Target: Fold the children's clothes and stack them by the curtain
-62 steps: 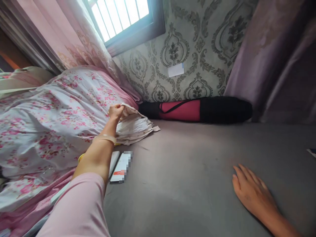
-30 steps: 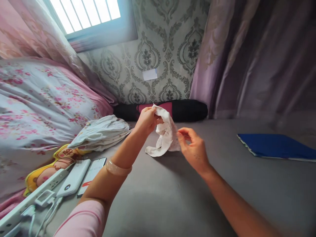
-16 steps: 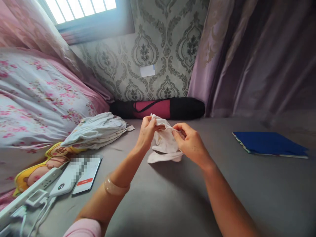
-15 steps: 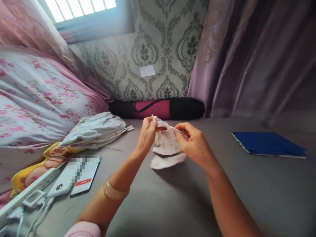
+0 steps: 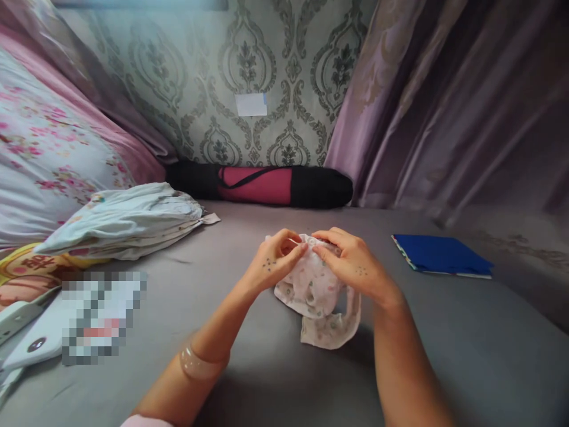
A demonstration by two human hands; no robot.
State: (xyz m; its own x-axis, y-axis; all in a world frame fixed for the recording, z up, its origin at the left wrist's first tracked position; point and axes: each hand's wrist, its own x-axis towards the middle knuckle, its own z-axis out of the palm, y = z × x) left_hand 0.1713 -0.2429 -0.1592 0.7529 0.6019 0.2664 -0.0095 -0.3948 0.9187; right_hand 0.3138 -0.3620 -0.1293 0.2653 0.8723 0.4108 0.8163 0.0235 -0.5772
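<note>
A small white cloth with a faint printed pattern hangs between my hands near the middle of the view. My left hand pinches its upper edge between thumb and fingers. Close beside it, my right hand grips the same edge from the other side, the fingertips nearly meeting. The cloth drapes down, and a curved strip of it hangs lower at the right, over the grey surface.
A black and pink roll bag lies along the wall. At the left are a bundled light cloth, a yellow printed item and a white device beside a blurred-out patch. A blue folder lies at the right.
My hands have come closer together on the cloth's edge. The cloth has turned and spread, showing its print and a hanging strip. The view has shifted slightly right and down.
</note>
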